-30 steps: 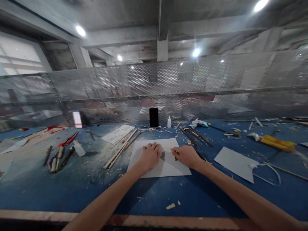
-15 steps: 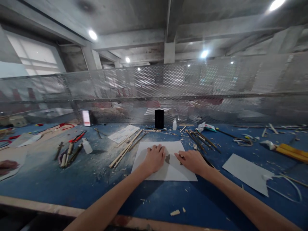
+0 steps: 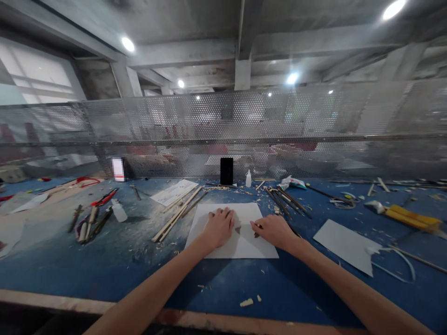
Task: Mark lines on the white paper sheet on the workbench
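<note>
A white sheet of paper [image 3: 240,252] lies flat on the blue worktable in front of me. My left hand [image 3: 220,228] rests on its middle, fingers spread and pressed down. On the right part of the sheet, my right hand [image 3: 274,230] is closed, its fingers pinching a thin, dark pencil-like stick [image 3: 257,231]. Most of that stick is hidden by the fingers, and its tip points down at the paper. A small dark patch, perhaps a shadow, shows on the sheet between my hands.
Left of the sheet lie pale wood strips [image 3: 178,216], a printed sheet [image 3: 174,192] and a squeeze bottle [image 3: 119,211]. Behind stand a black tablet-like panel [image 3: 226,171] and a white bottle [image 3: 248,178]. Dark sticks [image 3: 293,203], torn paper [image 3: 345,246] and a yellow-handled tool [image 3: 412,217] lie right.
The view has turned slightly right, so everything sits further left. My right hand has shifted a little rightward over the paper; my left hand stays put. A person's hand at far left has mostly left view.
</note>
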A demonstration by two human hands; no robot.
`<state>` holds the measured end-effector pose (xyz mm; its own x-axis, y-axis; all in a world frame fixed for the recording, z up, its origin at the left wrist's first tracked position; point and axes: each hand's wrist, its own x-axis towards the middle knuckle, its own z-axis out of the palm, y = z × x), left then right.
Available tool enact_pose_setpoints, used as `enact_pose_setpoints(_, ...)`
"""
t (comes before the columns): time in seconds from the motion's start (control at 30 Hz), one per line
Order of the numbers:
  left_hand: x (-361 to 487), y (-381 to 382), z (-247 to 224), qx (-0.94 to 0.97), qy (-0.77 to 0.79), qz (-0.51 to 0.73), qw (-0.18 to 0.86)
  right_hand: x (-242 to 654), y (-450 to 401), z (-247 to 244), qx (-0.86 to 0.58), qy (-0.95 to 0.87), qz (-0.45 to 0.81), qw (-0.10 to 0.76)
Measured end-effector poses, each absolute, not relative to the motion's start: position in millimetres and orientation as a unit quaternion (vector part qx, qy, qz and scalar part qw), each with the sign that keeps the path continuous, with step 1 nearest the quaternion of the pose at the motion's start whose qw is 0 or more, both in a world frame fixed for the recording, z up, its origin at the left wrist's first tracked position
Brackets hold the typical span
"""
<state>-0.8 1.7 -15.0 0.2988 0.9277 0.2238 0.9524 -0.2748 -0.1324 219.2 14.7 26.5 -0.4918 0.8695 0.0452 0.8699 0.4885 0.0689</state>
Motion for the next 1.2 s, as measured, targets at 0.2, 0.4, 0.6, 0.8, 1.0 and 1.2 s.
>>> enact_pose_setpoints(0.2,0.7,2.5,-13.7,-0.796,-0.595,-0.042,0.105,215.7,12.3,31.2,-0.524,-0.851,-0.04,-0.017)
enact_pose_setpoints(0.4,2.0,1.9,-10.6,-0.799,-0.592,-0.041,0.095,217.6,14.5,27.3,-0.54,-0.841,-0.038,0.003)
enact_pose_setpoints(0.6,1.8,1.8,-13.6,-0.793,-0.598,-0.053,0.105,218.8,14.8,26.2,-0.517,-0.856,0.0,0.014)
enact_pose_setpoints(0.8,2.0,1.0,-12.2,-0.793,-0.6,-0.045,0.099,218.2,17.4,25.9,-0.551,-0.833,-0.046,0.004)
enact_pose_setpoints(1.0,2.8,-1.2,-7.1,-0.795,-0.598,-0.026,0.099,217.8,18.4,28.5,-0.571,-0.819,-0.05,-0.007)
enact_pose_setpoints(1.2,3.3,-0.4,-7.2,-0.796,-0.597,-0.019,0.099,224.6,21.1,29.4,-0.585,-0.809,-0.063,-0.012)
